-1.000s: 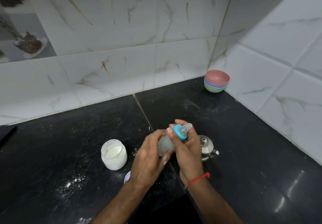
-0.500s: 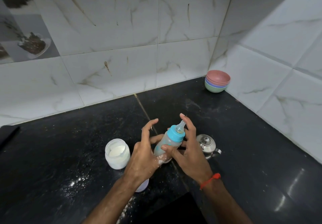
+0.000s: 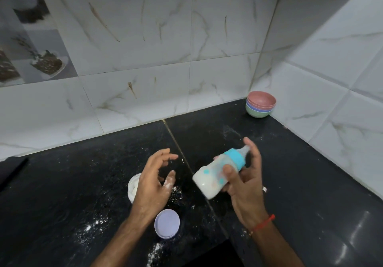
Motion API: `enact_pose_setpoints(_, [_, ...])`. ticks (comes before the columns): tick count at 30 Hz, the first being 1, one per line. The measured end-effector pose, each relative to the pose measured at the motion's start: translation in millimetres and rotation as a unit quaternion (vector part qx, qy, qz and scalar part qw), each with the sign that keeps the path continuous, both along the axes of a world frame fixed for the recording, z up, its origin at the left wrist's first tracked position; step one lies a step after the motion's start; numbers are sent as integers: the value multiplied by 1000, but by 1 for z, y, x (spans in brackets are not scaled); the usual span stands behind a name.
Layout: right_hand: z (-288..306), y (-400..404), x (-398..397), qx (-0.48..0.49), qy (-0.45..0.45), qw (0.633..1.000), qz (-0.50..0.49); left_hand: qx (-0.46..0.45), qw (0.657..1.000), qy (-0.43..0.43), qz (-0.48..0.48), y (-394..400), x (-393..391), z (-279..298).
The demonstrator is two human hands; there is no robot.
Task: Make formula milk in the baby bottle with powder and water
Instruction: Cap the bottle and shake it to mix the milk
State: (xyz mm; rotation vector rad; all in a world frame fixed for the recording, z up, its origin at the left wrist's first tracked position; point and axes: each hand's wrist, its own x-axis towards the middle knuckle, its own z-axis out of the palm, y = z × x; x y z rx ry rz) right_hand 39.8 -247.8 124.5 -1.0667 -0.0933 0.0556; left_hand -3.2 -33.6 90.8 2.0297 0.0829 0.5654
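Observation:
The baby bottle (image 3: 215, 175) holds white milk and has a blue collar and a clear teat. It is tilted, teat up and to the right, above the black counter (image 3: 83, 183). My right hand (image 3: 244, 183) grips it around the middle. My left hand (image 3: 154, 180) hovers to its left, fingers spread, powder on the thumb, holding nothing. The white powder jar (image 3: 132, 188) stands open on the counter, mostly hidden behind my left hand. Its pale lilac lid (image 3: 166, 223) lies near my left wrist.
Stacked coloured bowls (image 3: 260, 104) sit in the back right corner against the tiled walls. Spilled powder (image 3: 95, 225) dots the counter near the jar and lid. A small metal part (image 3: 264, 188) shows behind my right hand.
My left hand has let go of the bottle and moved left. My right hand now holds the bottle alone, tilted more sideways and shifted right. The lid has come into view.

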Motion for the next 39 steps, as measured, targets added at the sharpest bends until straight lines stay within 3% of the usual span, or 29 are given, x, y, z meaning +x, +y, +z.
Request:
enact_pose_setpoints(3, [6,-14,16,134,20,982,-129,11,1000,16,-1,-4,-4,-8])
enact_pose_setpoints(7, [7,-7,8,22,-3,1000,-19,4,999,49,-2,-13,-3,-14])
enact_pose_setpoints(12, [11,-18,15,89,15,992,-89,-3,998,56,6,-17,-2,-11])
enact_pose_setpoints(15, [11,-13,2,-27,-49,998,-23,0,998,59,-9,-21,-3,-16])
enact_pose_setpoints(18, [17,-19,6,77,-47,989,-115,3,999,52,-13,-22,-3,-18])
enact_pose_setpoints(20, [18,-23,10,94,-34,985,-138,-7,998,56,-3,-25,-2,-18])
enact_pose_setpoints(23, [9,-14,-3,-52,-50,997,-11,-11,998,61,-15,-31,-2,-19])
enact_pose_setpoints(24, [8,-11,-6,-59,-49,997,-9,-8,998,61,-19,-32,-2,-19])
enact_pose_setpoints(28, [16,-16,1,56,-18,989,-136,-7,998,69,8,-35,1,-17])
enact_pose_setpoints(32, [9,-6,-11,-105,-54,993,3,-6,995,96,-8,-41,-1,-14])
enact_pose_setpoints(35, [8,4,-17,-93,-38,995,28,47,995,89,-9,-48,1,-5])
enact_pose_setpoints(39, [10,7,-15,-143,-60,987,45,7,998,56,-9,-47,5,0])
